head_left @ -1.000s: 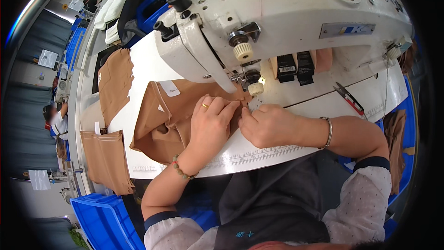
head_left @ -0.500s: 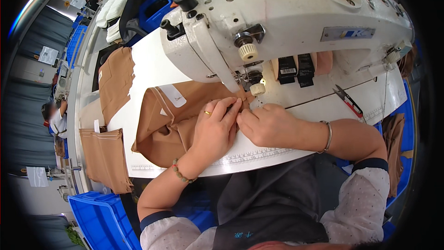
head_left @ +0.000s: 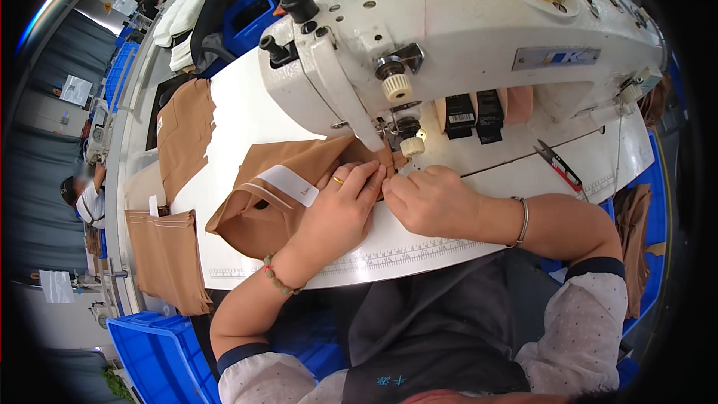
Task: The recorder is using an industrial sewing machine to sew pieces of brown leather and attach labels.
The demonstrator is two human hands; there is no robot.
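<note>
A brown fabric piece (head_left: 280, 158) lies bunched on the white sewing machine bed, its far edge under the needle area of the white sewing machine (head_left: 464, 30). My left hand (head_left: 338, 206), fingers pressed together, grips the cloth just in front of the presser foot. Beside it, my right hand (head_left: 432, 200) is closed, pinching the cloth's near edge; its fingertips almost meet those of the left. A white label (head_left: 290, 184) shows on the fabric next to my left hand. The fabric's left end stands open in a loose loop. The fingers hide the exact grip.
Red-handled thread snips (head_left: 559, 166) lie right of my hands. Black printed labels (head_left: 489, 114) sit under the machine arm. Stacked brown cloth pieces (head_left: 166, 254) and another brown stack (head_left: 185, 131) rest at left. A blue crate (head_left: 161, 355) stands lower left. A person (head_left: 90, 198) is far left.
The fabric has swung and folded over, so its loop now faces nearer and the white label lies closer to my left hand. Both hands keep nearly the same place at the needle.
</note>
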